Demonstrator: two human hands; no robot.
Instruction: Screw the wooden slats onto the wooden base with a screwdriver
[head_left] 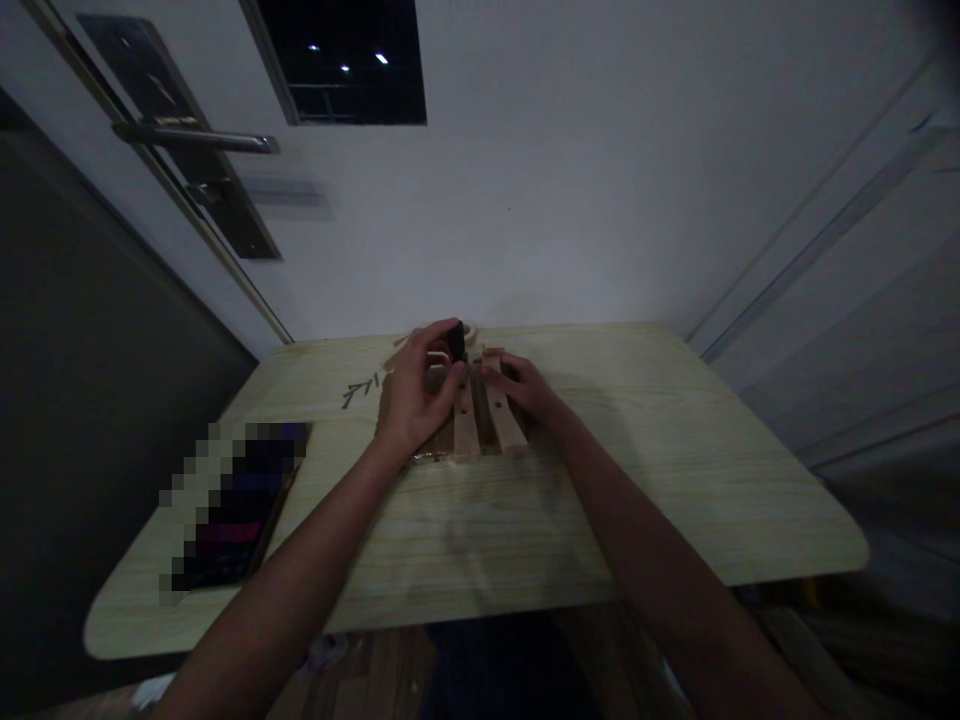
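My left hand (416, 395) is closed, fingers curled around a small black object (456, 341) whose kind I cannot make out. Its thumb lies at the far part of a pale wooden strip with holes (466, 425). Beside that lies a second wooden strip with a hole (504, 418), a small crosspiece at its far end. My right hand (526, 384) grips this second strip from the right, thumb and fingers near its far end. Under both strips is a brown, partly shiny sheet or package (435, 445), largely covered by my left hand.
Several screws (360, 388) lie left of my left hand. More pale wooden pieces (394, 355) sit behind it, partly hidden. A dark pixelated device (247, 505) rests at the left of the light wooden table (660, 480). A white door with a metal handle (217, 140) stands behind.
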